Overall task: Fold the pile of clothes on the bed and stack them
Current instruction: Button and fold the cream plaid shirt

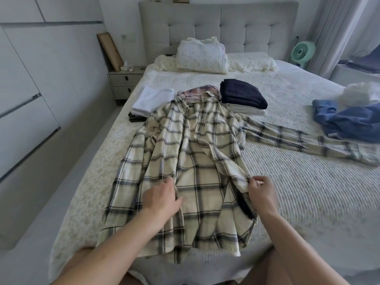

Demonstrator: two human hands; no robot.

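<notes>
While checked shirt (pixel 195 161) lies unfolded, pinched by right hand (pixel 260 192) and pressed by flat left hand (pixel 162 200), folded stacks (pixel 242 95) done; blue clothes (pixel 349 122) left.

Soft, matt woven cloth plaid shirt (pixel 185 161) lies on a ribbed, textured bedspread (pixel 298 182) — matt too. Padded fabric headboard (pixel 218 27), tufted. Folded dark garment (pixel 242 95) looks thick — matt cloth.

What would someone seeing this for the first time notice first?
The cream plaid shirt spread open across the middle of the bed, one sleeve stretched out to the right. The left hand rests on its front while the right hand pinches the front edge. Behind it sit folded stacks, a dark navy garment topping one.
</notes>
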